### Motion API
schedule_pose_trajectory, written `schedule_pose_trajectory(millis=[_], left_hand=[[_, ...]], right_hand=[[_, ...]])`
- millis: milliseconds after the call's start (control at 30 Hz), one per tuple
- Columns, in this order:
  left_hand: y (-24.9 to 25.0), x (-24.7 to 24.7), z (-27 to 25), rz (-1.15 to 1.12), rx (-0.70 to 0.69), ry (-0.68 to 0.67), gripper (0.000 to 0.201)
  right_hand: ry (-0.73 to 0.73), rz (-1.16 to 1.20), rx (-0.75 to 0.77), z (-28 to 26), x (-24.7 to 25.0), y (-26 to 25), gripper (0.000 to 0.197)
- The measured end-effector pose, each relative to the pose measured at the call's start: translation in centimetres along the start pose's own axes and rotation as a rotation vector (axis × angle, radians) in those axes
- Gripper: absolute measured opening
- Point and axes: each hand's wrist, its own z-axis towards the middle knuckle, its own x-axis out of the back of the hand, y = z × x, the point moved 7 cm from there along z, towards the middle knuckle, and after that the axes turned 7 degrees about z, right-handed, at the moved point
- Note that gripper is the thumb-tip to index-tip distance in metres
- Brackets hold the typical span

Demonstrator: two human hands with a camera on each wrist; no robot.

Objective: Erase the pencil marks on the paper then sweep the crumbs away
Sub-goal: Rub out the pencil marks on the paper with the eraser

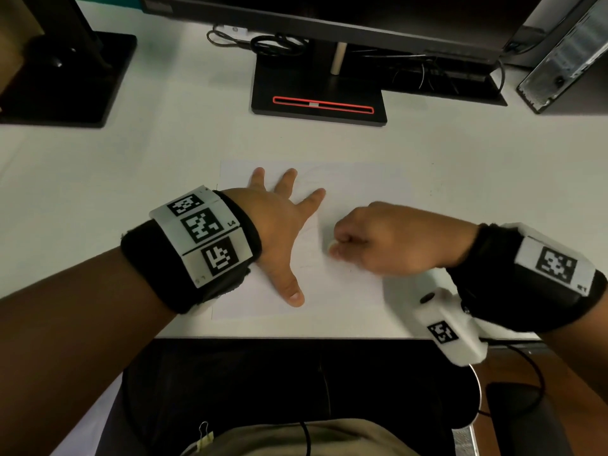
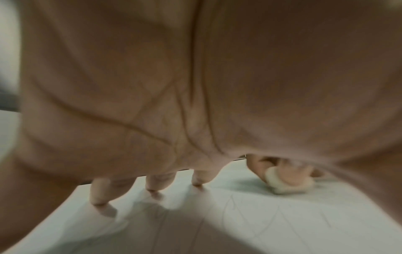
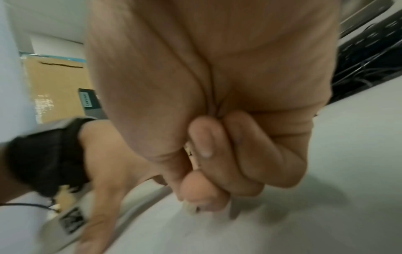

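Observation:
A white sheet of paper lies on the white desk, with faint pencil lines across it. My left hand lies flat on the paper's left half, fingers spread, pressing it down. My right hand is curled into a fist just right of it and pinches a small pale eraser whose bottom touches the paper. In the head view only a sliver of the eraser shows at the fingertips. In the right wrist view my curled fingers hide nearly all of it.
A monitor stand with a red slot stands behind the paper. A second black stand is at the far left and a computer case at the far right. Cables lie behind. The desk's front edge runs just below the paper.

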Motion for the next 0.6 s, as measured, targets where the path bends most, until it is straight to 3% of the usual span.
schedule_pose_trajectory(millis=[100,233,367,500,600], left_hand=[[0.0,0.0,0.0,-0.004,-0.001,0.003,0.160],[-0.1,-0.1,0.1,-0.015,-0.012,0.004,0.162],[-0.1,-0.1,-0.1,-0.023,-0.009,-0.006,0.161],[-0.1,-0.2,0.1,-0.022,-0.014,-0.007,0.160],[-0.2,-0.2,0.1,-0.030,-0.012,-0.008,0.160]], right_hand=[[0.062,-0.015,-0.054,0.2,1.4,0.9,0.041],[-0.037,-0.022,0.032,0.1,-0.3,-0.7,0.042],[0.056,-0.020,-0.072,0.7,1.9,1.2,0.041],[-0.023,-0.052,0.031,0.5,0.1,-0.5,0.041],[0.018,0.000,-0.066,0.9,1.6,1.0,0.041]])
